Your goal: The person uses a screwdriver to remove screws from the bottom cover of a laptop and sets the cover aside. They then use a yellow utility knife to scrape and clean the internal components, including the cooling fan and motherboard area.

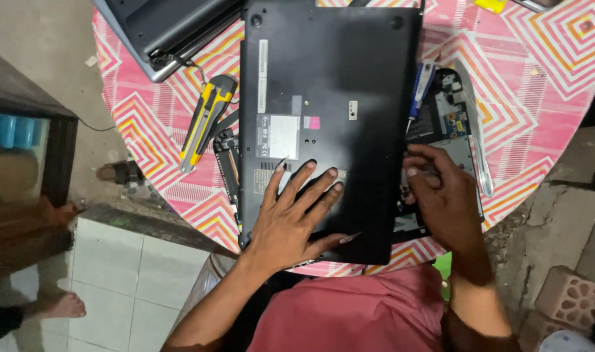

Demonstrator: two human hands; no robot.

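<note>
A black laptop bottom cover (336, 85) lies over an opened laptop base on a round table with a pink zigzag cloth (545, 98). My left hand (297, 212) rests flat on the cover's near part, fingers spread. My right hand (444, 195) is curled at the cover's right edge, fingertips against the exposed circuit board (450, 120); it looks closed on a small tool, mostly hidden. A blue-handled screwdriver (421, 88) lies by that edge.
A yellow and black utility knife (206, 117) lies left of the cover. Another grey laptop (167, 29) sits at the table's far left. A small yellow object (491, 5) is at the far edge. Someone's bare foot (62, 305) is on the tiled floor at left. A brick (571, 296) lies at right.
</note>
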